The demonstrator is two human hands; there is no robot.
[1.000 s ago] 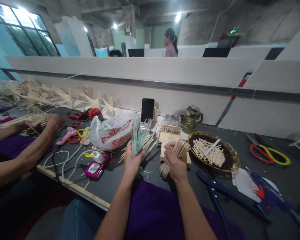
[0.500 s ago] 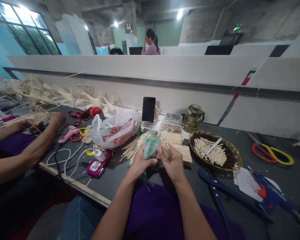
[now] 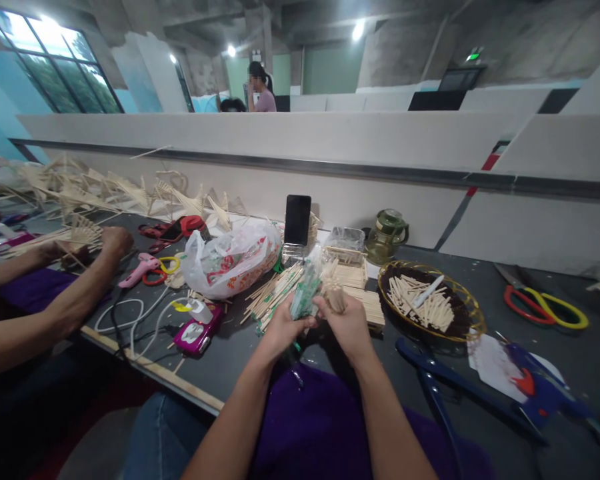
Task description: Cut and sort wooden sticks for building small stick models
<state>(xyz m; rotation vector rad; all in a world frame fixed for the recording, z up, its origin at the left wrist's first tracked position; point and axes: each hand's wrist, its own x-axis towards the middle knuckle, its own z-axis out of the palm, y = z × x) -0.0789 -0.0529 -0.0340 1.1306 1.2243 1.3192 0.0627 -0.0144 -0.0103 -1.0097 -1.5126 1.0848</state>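
My left hand (image 3: 281,328) is closed around a clear plastic wrapper with green print (image 3: 306,293). My right hand (image 3: 349,325) is closed on a bundle of short wooden sticks (image 3: 334,291), held upright right beside the wrapper. Both hands meet just above the front edge of the dark table (image 3: 240,347), over a purple cloth (image 3: 310,427) on my lap. Loose sticks (image 3: 270,293) lie on the table just behind my left hand.
A round basket of cut sticks (image 3: 427,303) sits at right, with blue pliers (image 3: 445,393), a blue glue gun (image 3: 545,393) and red-yellow scissors (image 3: 545,307). A plastic bag (image 3: 227,257), phone (image 3: 297,219), green lantern (image 3: 387,237) stand behind. A co-worker's arms (image 3: 55,293) work at left.
My hands have come together and dropped toward the table edge; the stick bundle now stands against the wrapper. A person in the background walked left.
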